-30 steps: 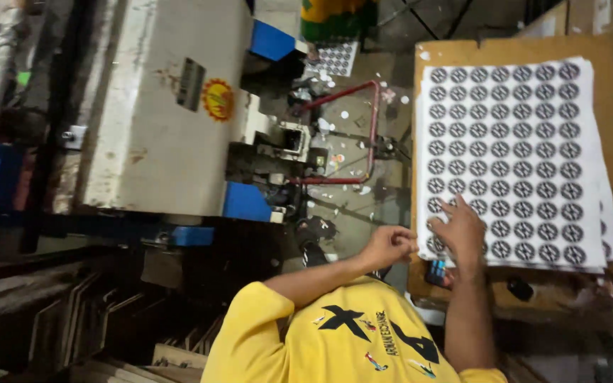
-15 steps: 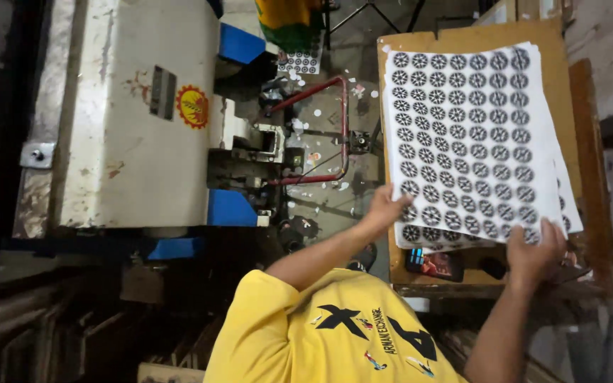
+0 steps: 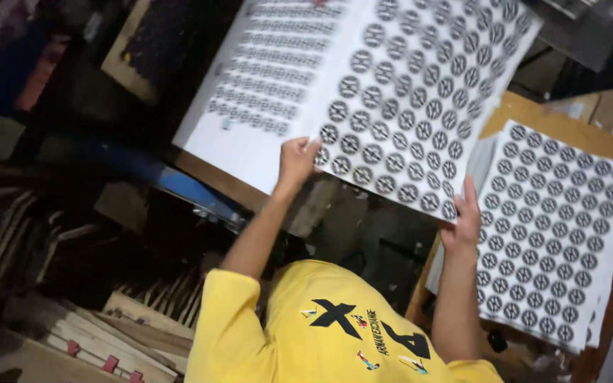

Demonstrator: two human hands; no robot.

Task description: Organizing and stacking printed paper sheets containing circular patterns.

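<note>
Both hands are pinching the same big printed sheet (image 3: 420, 106), left hand (image 3: 297, 162) on its near edge, right hand (image 3: 465, 220) on the lower corner, so it's held up in the air. Under it to the left lies another printed sheet (image 3: 264, 92), and a stack of sheets (image 3: 555, 234) sits on the wooden table (image 3: 533, 117) at the right.

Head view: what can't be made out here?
- White printed sheet with black round emblems: its top is cut off by the frame edge.
- Second white sheet under it: its print is blurred, and the held sheet hides its right part.
- Left hand and right hand: their fingers are partly behind the held sheet's edge.
- Stack of similar printed sheets on the wooden board: its count is unreadable.
</note>
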